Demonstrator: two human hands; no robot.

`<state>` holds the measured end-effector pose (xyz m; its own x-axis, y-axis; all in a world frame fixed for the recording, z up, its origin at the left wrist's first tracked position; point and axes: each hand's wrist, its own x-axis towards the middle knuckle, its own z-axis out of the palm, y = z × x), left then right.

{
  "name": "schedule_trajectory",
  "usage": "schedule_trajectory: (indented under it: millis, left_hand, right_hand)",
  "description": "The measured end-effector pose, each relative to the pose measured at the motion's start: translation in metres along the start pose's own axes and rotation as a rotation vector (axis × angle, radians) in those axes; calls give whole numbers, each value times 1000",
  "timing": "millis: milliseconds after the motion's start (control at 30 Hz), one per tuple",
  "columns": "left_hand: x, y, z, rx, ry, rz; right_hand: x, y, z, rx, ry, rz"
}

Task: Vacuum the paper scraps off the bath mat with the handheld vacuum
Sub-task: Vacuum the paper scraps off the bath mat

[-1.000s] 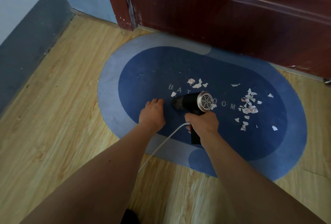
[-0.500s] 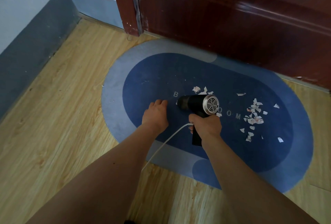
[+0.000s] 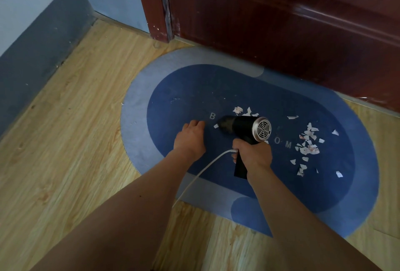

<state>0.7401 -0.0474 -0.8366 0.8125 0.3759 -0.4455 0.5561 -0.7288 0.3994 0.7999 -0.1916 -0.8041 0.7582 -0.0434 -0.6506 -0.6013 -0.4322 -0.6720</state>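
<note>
Risk: nozzle pointing away from main cluster of paper scraps [image 3: 308,144] on right of bath mat [image 3: 249,89], so most scraps likely missed unless swung round; exhaust from rear grille could scatter them; white cord [image 3: 201,173] trailing toward body could snag. Handheld vacuum [image 3: 242,128] low over mat centre, long axis roughly horizontal, nozzle left toward letter B, grille right. Right hand [image 3: 253,155] wrapped tight round handle. Left hand [image 3: 190,138] flat on mat, holding nothing, just beside nozzle.

The handheld vacuum [image 3: 242,129] now sits further left along the bath mat [image 3: 249,186], its nozzle beside the letter B [image 3: 212,116], uncovering O [image 3: 277,140].
</note>
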Motion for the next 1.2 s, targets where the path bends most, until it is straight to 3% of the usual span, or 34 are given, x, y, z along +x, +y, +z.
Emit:
schedule_trajectory:
  millis: [400,1200]
  left_hand:
    - [-2,3,3,12,-32,-14]
    - [4,22,0,22,-20,38]
  right_hand:
    - [-2,-2,-6,121,-85,94]
    - [10,3,-21,105,97,19]
